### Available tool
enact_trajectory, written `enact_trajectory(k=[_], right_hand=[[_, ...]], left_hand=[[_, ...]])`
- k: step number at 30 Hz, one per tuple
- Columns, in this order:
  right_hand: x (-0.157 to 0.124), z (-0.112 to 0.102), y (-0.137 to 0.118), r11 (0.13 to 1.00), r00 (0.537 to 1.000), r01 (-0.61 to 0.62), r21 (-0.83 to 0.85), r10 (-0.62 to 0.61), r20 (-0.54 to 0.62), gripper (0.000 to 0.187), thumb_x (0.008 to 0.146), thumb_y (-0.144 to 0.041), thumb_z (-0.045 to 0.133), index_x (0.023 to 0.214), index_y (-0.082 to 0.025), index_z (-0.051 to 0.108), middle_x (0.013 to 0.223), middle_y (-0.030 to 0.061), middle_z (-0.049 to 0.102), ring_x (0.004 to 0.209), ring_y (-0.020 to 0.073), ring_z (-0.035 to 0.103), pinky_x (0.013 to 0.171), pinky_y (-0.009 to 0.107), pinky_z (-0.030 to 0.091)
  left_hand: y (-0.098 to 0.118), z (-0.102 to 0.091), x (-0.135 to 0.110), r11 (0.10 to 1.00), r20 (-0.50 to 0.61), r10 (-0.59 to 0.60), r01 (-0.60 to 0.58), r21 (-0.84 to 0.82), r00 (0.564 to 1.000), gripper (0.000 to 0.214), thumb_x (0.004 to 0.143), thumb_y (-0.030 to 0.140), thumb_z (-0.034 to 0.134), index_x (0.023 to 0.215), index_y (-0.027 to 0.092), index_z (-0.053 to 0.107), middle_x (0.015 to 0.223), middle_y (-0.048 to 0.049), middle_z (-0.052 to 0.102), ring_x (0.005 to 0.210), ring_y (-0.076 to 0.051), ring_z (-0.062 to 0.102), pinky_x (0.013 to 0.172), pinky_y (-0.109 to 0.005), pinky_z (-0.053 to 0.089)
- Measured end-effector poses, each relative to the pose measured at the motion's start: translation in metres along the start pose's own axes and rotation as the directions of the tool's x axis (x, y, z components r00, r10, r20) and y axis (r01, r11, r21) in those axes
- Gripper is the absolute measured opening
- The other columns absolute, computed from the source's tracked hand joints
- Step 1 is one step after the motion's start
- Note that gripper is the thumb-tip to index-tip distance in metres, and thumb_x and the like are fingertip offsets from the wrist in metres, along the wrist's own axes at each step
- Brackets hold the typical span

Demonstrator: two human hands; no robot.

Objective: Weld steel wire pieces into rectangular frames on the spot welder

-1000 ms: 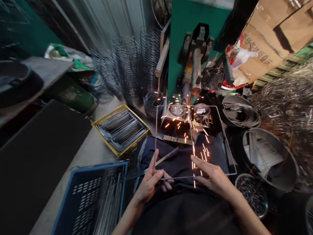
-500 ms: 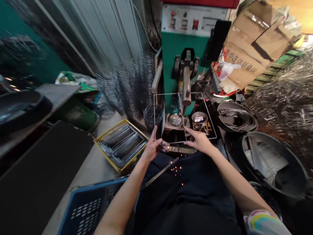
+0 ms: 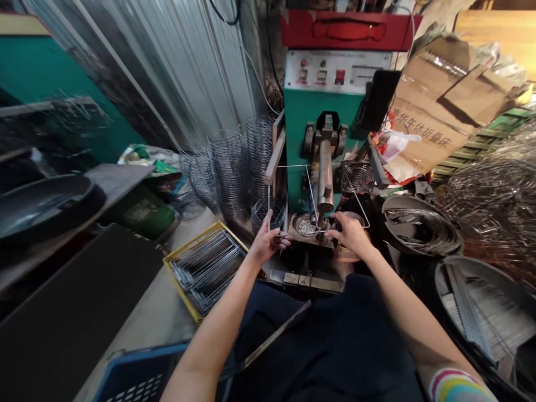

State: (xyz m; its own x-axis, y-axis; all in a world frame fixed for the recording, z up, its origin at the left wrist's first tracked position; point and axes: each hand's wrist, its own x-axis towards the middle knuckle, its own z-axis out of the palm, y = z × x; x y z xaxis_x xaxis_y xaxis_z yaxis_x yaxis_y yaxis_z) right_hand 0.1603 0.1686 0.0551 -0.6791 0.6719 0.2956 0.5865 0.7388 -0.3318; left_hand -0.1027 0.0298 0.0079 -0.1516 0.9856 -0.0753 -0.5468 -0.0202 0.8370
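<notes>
A rectangular wire frame (image 3: 269, 204) with a cross wire is held out nearly level below the machine's thick metal electrode (image 3: 325, 170). My left hand (image 3: 264, 244) is closed on its near left corner, thumb up along the side wire. The fingers of my right hand (image 3: 352, 235) are pinched at the near wire, just right of where the cross wire meets it and close to the electrode tip. Whether a small part is also between those fingertips is hidden. Behind the near wire sits a dish of small metal pieces (image 3: 305, 225).
A green spot-welding machine (image 3: 305, 111) stands ahead. On the left are a yellow crate (image 3: 180, 285) of wire pieces, a blue crate (image 3: 144, 360) and stacked wire coils (image 3: 228, 167). Pans of wire (image 3: 393, 215) and metal strips (image 3: 469, 307) stand on the right.
The camera view has tilted up, and the frame has moved forward toward the machine, its near wire now by the electrode. My right fingers have gone from spread to pinched. Falling sparks are gone.
</notes>
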Motion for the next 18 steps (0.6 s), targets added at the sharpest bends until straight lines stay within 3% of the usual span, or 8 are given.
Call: enact_trajectory(k=[7,18], right_hand=[[0.01,0.0057,0.006,1.0,0.997,0.014,0.006,-0.013,-0.071,0.041,0.087,-0.041,0.067,0.118,-0.016,0.056,0.084,0.0077,0.069,0.076,0.0246,0.066,0.067,0.03,0.044],[0.0081,0.0064,0.0023,0.999,0.998,-0.017,0.03,0.019,-0.06,0.045,0.087,-0.049,0.066,0.117,-0.017,0.057,0.081,0.0064,0.068,0.075,0.0238,0.064,0.066,0.031,0.045]], left_hand=[[0.0053,0.0013,0.0106,1.0,-0.027,-0.004,0.004,-0.005,1.0,0.094,0.089,0.019,0.061,0.155,0.033,-0.005,0.079,-0.0063,0.076,0.064,-0.019,0.072,0.054,-0.023,0.052],[0.0016,-0.0044,0.0105,1.0,-0.034,-0.01,0.01,0.015,0.999,0.093,0.089,0.018,0.057,0.155,0.03,-0.007,0.08,-0.0096,0.076,0.063,-0.019,0.072,0.053,-0.022,0.051]])
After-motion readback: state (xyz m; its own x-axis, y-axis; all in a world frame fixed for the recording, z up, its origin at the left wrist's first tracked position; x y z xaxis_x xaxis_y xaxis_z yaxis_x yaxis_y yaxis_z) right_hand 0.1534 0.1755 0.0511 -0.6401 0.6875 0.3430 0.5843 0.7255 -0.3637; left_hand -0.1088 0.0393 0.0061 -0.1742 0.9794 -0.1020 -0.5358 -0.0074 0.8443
